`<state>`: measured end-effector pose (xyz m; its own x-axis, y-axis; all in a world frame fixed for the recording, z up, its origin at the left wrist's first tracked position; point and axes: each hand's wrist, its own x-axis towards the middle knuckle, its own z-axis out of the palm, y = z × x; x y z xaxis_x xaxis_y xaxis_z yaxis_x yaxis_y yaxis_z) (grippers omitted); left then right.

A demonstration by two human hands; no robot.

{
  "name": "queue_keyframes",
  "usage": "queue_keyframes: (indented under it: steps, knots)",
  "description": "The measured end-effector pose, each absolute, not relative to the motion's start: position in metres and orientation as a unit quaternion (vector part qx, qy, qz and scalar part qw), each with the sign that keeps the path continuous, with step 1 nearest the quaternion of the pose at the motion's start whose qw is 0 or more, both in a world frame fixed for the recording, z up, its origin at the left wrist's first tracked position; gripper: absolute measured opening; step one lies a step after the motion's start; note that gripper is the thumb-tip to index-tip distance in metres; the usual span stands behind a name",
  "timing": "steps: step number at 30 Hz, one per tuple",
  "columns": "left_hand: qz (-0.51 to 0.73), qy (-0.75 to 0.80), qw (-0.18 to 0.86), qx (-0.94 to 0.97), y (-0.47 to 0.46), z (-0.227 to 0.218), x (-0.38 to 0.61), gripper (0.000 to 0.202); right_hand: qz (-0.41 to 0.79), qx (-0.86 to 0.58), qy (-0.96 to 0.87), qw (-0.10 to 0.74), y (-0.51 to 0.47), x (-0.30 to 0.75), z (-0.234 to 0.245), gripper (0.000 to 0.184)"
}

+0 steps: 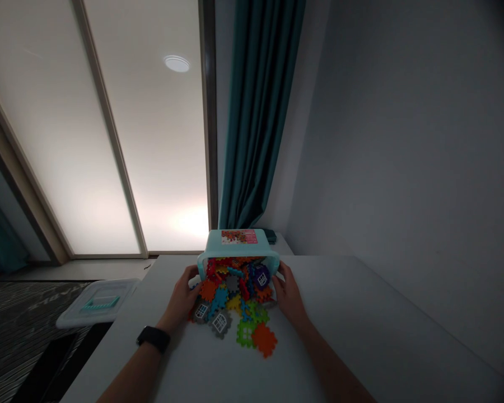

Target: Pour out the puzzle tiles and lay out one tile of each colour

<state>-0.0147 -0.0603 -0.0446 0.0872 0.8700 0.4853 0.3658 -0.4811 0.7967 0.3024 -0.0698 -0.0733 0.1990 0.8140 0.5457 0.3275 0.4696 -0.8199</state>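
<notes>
Mint-green plastic tub [239, 243], tipped on its side at the far edge of a white table [361, 313], mouth toward the person; the tabletop runs well to the right and nearer the person. Left hand [180, 296] and right hand [289, 296] flank the rim, fingers [189, 274] together against it; dim light hides how firmly. Interlocking plastic tiles [235, 313] spill between the hands. Clear lid [96, 302] just beside the table's left edge. Black wristwatch [153, 338], left wrist. Pink tub label [239, 237] pictures tiles; any writing is unreadable.
</notes>
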Motion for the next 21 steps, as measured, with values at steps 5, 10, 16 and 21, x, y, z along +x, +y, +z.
queue_keyframes:
  steps: [5, 10, 16, 21]
  knots:
    - [0.508, 0.439, 0.246, 0.699, -0.062, -0.039, -0.020, 0.037, 0.201, -0.477, -0.606, 0.605, -0.072, 0.302, -0.072, 0.047]
    - [0.488, 0.418, 0.276, 0.715, -0.058, -0.038, -0.028, 0.036, 0.206, -0.481, -0.605, 0.600, -0.074, 0.302, -0.069, 0.046]
    - [0.499, 0.407, 0.267, 0.716, -0.049, -0.038, -0.038, 0.038, 0.195, -0.475, -0.616, 0.598, -0.077, 0.302, -0.065, 0.046]
    - [0.490, 0.401, 0.267, 0.727, -0.048, -0.037, -0.042, 0.035, 0.200, -0.480, -0.623, 0.585, -0.077, 0.303, -0.065, 0.046]
